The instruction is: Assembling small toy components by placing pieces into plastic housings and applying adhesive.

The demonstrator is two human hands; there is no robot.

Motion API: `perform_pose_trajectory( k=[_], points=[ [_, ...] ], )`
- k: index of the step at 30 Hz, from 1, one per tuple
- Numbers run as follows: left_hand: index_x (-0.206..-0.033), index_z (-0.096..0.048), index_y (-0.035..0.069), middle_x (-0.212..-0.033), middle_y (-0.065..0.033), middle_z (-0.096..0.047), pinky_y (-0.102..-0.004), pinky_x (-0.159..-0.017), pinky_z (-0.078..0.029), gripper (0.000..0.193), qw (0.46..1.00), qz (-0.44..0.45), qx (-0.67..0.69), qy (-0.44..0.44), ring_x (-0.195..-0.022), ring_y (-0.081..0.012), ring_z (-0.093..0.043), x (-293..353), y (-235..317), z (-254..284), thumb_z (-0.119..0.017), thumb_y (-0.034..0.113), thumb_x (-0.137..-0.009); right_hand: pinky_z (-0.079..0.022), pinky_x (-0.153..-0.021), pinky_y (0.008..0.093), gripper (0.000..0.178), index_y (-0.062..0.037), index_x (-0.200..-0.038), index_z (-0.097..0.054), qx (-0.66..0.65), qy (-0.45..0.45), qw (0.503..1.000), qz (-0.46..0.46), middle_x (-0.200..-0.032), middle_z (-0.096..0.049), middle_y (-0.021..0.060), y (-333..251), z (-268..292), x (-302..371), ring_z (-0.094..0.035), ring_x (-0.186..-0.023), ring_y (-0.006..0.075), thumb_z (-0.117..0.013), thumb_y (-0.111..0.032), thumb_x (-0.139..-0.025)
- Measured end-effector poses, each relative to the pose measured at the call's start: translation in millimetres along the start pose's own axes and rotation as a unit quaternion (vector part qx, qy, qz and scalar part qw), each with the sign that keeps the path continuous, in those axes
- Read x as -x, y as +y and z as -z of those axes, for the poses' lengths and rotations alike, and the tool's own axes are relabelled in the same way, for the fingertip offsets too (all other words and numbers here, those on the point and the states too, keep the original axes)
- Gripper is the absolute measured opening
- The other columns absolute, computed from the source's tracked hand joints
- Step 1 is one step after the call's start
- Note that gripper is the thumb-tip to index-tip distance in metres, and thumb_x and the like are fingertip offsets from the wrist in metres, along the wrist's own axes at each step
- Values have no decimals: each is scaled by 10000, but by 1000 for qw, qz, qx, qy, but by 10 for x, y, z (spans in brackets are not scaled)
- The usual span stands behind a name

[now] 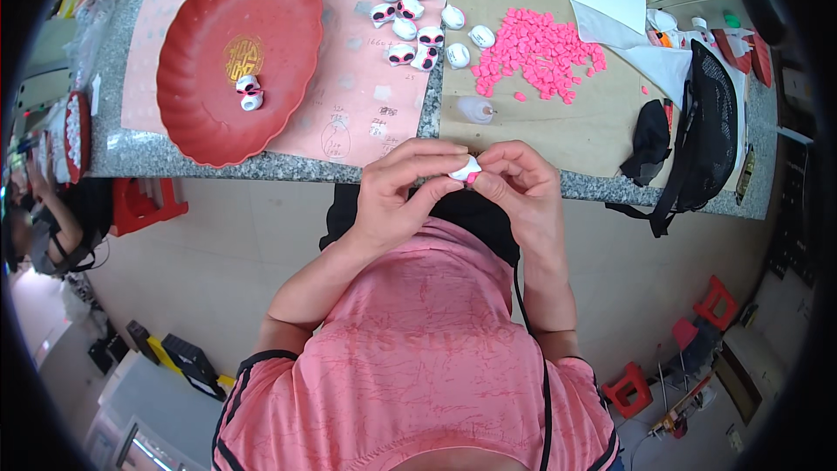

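At the table's front edge, my left hand (390,190) pinches a small white rounded plastic piece (465,168) between thumb and fingers. My right hand (527,187) closes on the same piece from the other side. A bit of pink (473,178) shows against it by my right thumb; whether it is fixed on I cannot tell. Beyond my hands lie several similar white pieces (404,29), some with pink and black parts on them. A heap of small pink pieces (540,51) spreads to their right. A small translucent bottle with a thin tip (477,110) lies just beyond my fingers.
A red scalloped tray (296,78) at the left holds a few finished-looking white, pink and black pieces (250,92). Pink paper (349,126) and brown card (558,135) cover the granite tabletop. A black mesh bag (704,113) hangs over the right edge. Another person (61,218) sits far left.
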State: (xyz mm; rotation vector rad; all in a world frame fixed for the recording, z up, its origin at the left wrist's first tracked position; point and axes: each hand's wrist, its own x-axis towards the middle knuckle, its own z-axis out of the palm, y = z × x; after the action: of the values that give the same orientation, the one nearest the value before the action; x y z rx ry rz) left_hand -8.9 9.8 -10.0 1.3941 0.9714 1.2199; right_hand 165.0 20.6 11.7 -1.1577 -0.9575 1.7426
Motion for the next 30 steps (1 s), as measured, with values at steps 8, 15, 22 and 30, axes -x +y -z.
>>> perform_pose_trajectory(
  k=[8,15,22,30],
  points=[
    [-1045,-627,-9,-1094,-123,-571,-254,-805,-514,242,989,51,120,75,-945,-164,-588,50,-3,-121,-594,-74,-815,-463,-702,216,200,9,-1011,-586,-81,5,997,-18,-847,-642,49,-1,-81,1,-596,-769,93,-640,-1,-819],
    [-1075,-600,-21,-1119,-141,-556,-267,-831,-504,257,966,135,214,51,-985,-180,-579,61,-51,-80,-579,-73,-825,-439,-626,229,158,0,-904,-661,219,75,963,139,-816,-634,49,-4,-79,19,-554,-727,101,-701,1,-751],
    [-1034,-643,10,-1058,-99,-595,-243,-760,-505,231,983,137,100,67,-903,-146,-605,30,49,-84,-607,-48,-813,-436,-616,257,178,-7,-841,-674,309,62,915,253,-776,-620,67,-6,-21,-37,-552,-711,164,-731,17,-674],
    [-973,-673,18,-984,-121,-639,-271,-763,-513,231,994,30,-87,56,-894,-198,-628,36,125,-97,-643,-52,-755,-430,-608,278,147,-11,-789,-644,330,104,881,324,-746,-608,71,133,-85,-15,-544,-713,193,-725,14,-669]
  ],
)
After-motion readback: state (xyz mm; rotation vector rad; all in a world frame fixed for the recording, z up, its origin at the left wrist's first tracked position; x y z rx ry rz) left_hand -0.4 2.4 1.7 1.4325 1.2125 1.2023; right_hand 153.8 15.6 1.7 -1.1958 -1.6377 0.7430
